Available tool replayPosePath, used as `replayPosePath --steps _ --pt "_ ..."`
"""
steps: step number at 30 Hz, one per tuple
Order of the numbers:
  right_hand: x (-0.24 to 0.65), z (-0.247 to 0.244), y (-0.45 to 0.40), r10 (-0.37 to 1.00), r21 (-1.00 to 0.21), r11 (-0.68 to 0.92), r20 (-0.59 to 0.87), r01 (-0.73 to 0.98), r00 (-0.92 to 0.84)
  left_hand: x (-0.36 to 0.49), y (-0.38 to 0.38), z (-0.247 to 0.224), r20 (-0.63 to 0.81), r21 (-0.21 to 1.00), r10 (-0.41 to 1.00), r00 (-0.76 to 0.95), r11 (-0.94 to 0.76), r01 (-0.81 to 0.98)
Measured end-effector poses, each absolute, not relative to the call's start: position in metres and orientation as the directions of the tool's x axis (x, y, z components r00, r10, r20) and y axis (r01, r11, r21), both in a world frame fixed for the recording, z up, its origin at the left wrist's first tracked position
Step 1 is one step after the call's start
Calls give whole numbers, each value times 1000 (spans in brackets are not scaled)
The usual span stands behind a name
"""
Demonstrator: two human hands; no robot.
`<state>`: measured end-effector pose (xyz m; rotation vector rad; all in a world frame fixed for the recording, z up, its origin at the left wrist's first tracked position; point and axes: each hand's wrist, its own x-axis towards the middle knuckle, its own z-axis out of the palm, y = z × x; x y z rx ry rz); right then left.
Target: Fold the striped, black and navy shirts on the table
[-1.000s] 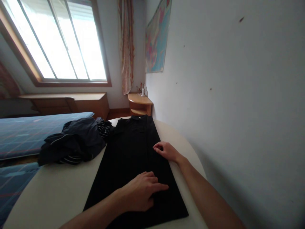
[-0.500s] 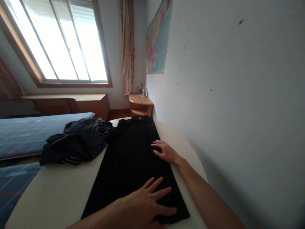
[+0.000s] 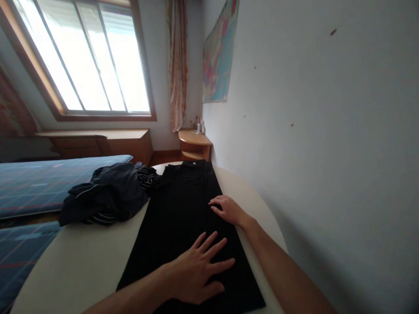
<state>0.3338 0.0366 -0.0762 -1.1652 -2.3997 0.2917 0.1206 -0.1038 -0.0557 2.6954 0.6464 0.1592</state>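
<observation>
A black shirt (image 3: 173, 218) with a collar at its far end lies spread lengthwise on the round, pale table (image 3: 81, 257). Over the near part of it is my left hand (image 3: 199, 270), palm down with fingers spread. My right hand (image 3: 227, 209) rests along the right edge of the shirt, fingers stretched out and slightly bent. Neither hand grips the cloth.
A heap of dark clothes (image 3: 111, 192) with striped parts lies at the table's left edge. Beyond it is a mattress with a blue checked cover (image 3: 39, 183). The white wall (image 3: 327, 174) runs close on the right. A small corner shelf (image 3: 195, 138) stands behind.
My left hand has slid a little away from me and to the left over the shirt. My right hand has stayed almost in place. The view has shifted slightly.
</observation>
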Motion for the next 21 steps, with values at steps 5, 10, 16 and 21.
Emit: replayPosePath --steps 5,10,16,21 --pt "330 -60 31 830 -383 558 253 736 -498 124 -122 -75 -7 387 385 923 -850 358" --pt "331 -69 34 788 -366 616 287 698 -544 125 -131 -92 8 405 292 956 -875 264" --pt "331 -86 39 768 -325 639 328 697 -550 123 -104 -43 82 402 487 870 -815 418" --pt "321 -78 44 818 -313 571 296 758 -493 115 -63 -52 103 260 547 831 -821 508"
